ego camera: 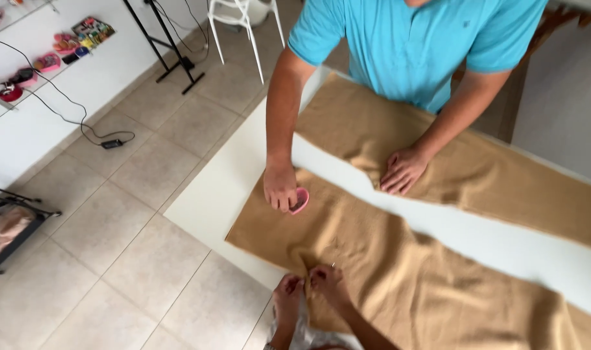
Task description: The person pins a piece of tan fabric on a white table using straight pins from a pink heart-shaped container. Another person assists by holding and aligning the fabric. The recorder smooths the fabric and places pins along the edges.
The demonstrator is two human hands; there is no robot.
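Note:
Tan fabric (386,259) lies in two long pieces across a white table (217,194). At its near edge my left hand (287,291) and my right hand (328,280) pinch the cloth close together, with a thin pin showing by my right fingers. Across the table stands a person in a turquoise shirt (412,39). One of that person's hands (281,188) holds a small pink heart-shaped object (300,201) on the near piece. Their other hand (403,170) presses flat on the far piece of tan fabric (373,123).
Beige floor tiles (114,220) spread to the left. A black cable and adapter (112,143) lie on the floor by a white shelf (42,71) with colourful small items. Black stand legs (172,52) and a white chair (243,19) stand behind.

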